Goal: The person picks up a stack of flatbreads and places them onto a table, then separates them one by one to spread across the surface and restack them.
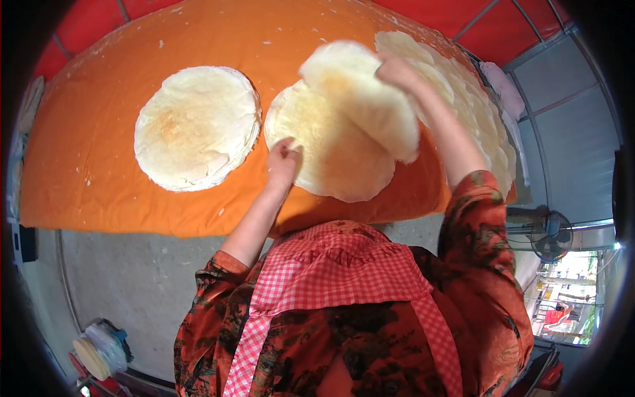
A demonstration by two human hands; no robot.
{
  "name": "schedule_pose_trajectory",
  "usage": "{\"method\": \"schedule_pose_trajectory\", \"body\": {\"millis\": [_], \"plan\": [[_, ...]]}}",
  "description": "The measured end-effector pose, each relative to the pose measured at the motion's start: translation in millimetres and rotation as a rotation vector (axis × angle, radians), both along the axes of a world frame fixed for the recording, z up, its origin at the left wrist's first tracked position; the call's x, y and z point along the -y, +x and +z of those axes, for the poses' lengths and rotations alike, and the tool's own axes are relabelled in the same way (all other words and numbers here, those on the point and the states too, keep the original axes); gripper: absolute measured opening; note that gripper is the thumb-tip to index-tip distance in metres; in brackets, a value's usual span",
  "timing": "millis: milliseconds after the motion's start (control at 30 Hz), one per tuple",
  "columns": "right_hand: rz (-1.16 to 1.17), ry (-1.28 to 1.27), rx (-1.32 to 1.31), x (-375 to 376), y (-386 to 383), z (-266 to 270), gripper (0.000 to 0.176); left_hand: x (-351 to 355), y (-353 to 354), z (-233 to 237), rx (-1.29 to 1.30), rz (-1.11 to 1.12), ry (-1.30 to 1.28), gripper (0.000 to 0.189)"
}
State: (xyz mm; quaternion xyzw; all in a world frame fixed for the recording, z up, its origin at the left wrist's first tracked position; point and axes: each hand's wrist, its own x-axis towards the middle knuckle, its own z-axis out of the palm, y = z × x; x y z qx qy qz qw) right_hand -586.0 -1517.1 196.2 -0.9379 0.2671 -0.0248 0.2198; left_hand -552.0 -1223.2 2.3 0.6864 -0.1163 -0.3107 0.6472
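My right hand (397,71) is closed on the upper edge of a thin round flatbread (350,73), which hangs raised and folded, partly blurred. Below it lies another round flatbread (331,152) on the orange cloth (86,132). At that bread's left edge my left hand (284,157) has its fingers pressed together on the rim. A stack of round flatbreads (197,129) sits to the left of my left hand. How many layers lie under the middle bread cannot be made out.
Overlapping flatbreads (486,119) spread along the right side of the table, partly behind my right forearm. A fan (552,236) stands at the right beyond the table. On the floor at lower left is a plastic-wrapped bundle (106,347). Red sheeting (423,13) borders the far side.
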Motion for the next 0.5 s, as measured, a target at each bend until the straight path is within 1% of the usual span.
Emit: {"method": "schedule_pose_trajectory", "body": {"millis": [33,100,133,167,200,233,267,300,333,433,500], "plan": [[0.028,-0.073,0.002,-6,-1,41,0.033,-2,8,-9,0.111,0.077,0.013,0.038],[0.058,-0.194,0.061,-50,-13,85,0.034,-3,31,-34,0.335,0.221,0.042,0.037],[0.071,-0.256,0.091,-73,-22,90,0.035,-2,34,-36,0.313,0.215,0.031,0.035],[0.107,-0.336,0.051,-93,-30,78,0.034,-1,37,-36,0.295,0.212,0.017,0.033],[0.145,-0.419,0.013,-100,-33,55,0.033,1,42,-36,0.279,0.211,0.0,0.031],[0.242,-0.475,0.064,-77,-34,-6,0.024,4,47,-41,0.296,0.216,0.035,0.03],[0.159,-0.245,0.17,-79,-39,-75,0.023,4,49,-41,0.348,0.187,0.076,0.031],[0.077,-0.021,0.297,-82,-44,-144,0.034,3,50,-40,0.398,0.157,0.121,0.033],[0.151,-0.005,-0.009,-87,-50,-188,0.035,1,49,-40,0.446,0.127,0.168,0.034],[0.099,0.075,0.015,-139,-69,-195,0.029,-9,40,-30,0.38,0.243,0.03,0.026],[0.051,0.138,0.014,-165,-86,-189,0.025,-18,28,-34,0.221,0.286,-0.04,0.024]]}}
